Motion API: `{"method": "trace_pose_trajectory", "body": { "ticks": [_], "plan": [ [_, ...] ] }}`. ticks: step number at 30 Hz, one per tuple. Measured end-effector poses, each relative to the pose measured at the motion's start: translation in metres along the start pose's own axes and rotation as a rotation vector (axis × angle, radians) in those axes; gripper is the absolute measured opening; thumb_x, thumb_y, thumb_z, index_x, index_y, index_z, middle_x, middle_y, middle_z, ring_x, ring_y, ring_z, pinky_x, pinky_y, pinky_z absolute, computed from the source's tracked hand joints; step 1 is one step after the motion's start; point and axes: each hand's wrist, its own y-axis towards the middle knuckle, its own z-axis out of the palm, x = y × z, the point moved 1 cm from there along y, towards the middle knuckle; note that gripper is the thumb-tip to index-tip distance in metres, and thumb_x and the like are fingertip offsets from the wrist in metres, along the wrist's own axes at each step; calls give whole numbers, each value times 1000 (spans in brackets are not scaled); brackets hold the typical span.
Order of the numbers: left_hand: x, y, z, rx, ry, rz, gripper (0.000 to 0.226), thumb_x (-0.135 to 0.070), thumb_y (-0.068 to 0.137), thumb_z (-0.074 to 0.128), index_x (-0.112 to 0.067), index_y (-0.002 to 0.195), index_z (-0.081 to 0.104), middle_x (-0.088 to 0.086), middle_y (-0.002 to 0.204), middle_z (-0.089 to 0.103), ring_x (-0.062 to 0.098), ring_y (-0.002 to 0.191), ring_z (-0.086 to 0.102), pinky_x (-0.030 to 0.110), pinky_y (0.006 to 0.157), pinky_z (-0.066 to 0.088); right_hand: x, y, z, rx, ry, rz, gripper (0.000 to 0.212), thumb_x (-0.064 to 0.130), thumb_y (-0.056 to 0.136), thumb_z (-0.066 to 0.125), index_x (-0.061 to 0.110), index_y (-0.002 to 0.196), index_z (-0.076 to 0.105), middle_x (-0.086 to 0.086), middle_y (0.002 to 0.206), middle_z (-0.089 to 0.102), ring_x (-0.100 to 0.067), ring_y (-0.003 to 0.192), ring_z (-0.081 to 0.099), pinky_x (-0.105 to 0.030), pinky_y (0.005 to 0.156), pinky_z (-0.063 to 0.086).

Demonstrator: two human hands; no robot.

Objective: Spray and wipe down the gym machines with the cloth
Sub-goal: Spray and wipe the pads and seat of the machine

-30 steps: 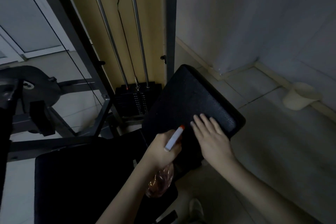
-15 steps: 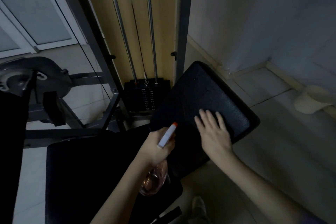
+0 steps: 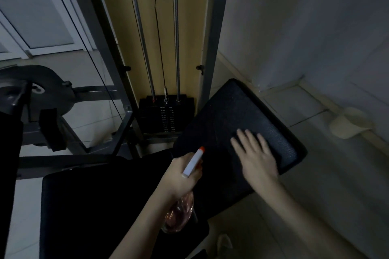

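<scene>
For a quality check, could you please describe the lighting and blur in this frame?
Head view: dim and underexposed, the seat pad nearly black; the right hand on the back pad is motion-blurred, its fingers smeared.

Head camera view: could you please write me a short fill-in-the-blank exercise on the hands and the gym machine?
1. The left hand grips a spray bottle whose nozzle tip is ____.
2. The right hand rests open on a pad coloured ____.
3. The number of shiny guide rods rising from the weight stack is ____.
Missing words: orange; black; two.
</scene>
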Motion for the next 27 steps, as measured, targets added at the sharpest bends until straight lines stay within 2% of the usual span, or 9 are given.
{"method": "trace_pose_trajectory", "body": {
  "ticks": [4,7,12,16,18,20,22,24,27],
  "plan": [
    [4,-1,-7,1,28,-2,3,-21,74,54,-19,72,55,-6,65,56,10,58,54,30,57,44,-9,52,-14,-59,-17,147,54,11,84,30,5,134,49,-18,141,46,-34,131,42,-47,111,19],
    [6,2,-9,-9,25,-19,6,-21,73,54,-16,70,52,-8,62,52,10,56,50,27,55,40,9,71,-4,9,-12,90,57,13,84,51,5,140,42,-16,148,37,-32,137,33,-45,114,13],
    [0,24,-6,-77,-10,-37,20,-19,74,53,-1,80,56,-6,62,51,11,56,48,27,55,38,22,44,10,86,95,-79,67,13,67,73,4,130,54,-16,140,48,-32,130,44,-46,111,16],
    [-5,39,0,-104,-11,-22,12,-18,74,53,-6,76,55,-12,56,48,6,51,44,24,51,37,-3,42,-3,35,114,-2,71,6,61,76,6,129,56,-14,138,50,-33,129,46,-49,111,14],
    [-6,42,0,-130,-45,-47,19,-18,74,54,-1,82,56,-11,59,48,8,53,45,25,53,37,-13,64,-12,9,57,52,72,9,74,67,8,141,41,-14,149,35,-32,139,30,-47,114,-2],
    [-6,42,-1,-150,-49,-59,22,-18,73,55,1,83,56,-9,61,49,9,54,46,26,53,38,-14,99,-20,3,-2,63,69,16,91,48,11,150,11,-11,158,6,-29,146,3,-46,111,-18],
    [-5,41,-1,-151,-46,-64,22,-19,73,54,0,84,55,-4,64,50,12,55,47,28,54,38,-3,125,-17,16,-25,55,65,21,98,35,10,150,-2,-11,158,-8,-29,145,-9,-47,112,-17],
    [-1,38,-3,-160,-47,-73,23,-19,74,54,0,87,56,0,67,52,14,57,49,31,54,39,10,130,-6,60,-13,-13,64,20,97,34,9,150,0,-12,158,-6,-29,145,-7,-47,113,-14],
    [3,33,-6,-174,-58,-95,23,-19,73,54,0,86,55,3,69,53,16,59,49,32,56,40,14,102,7,27,38,-82,58,14,86,40,3,143,36,-18,151,31,-32,142,24,-44,114,-4]
  ]
}}
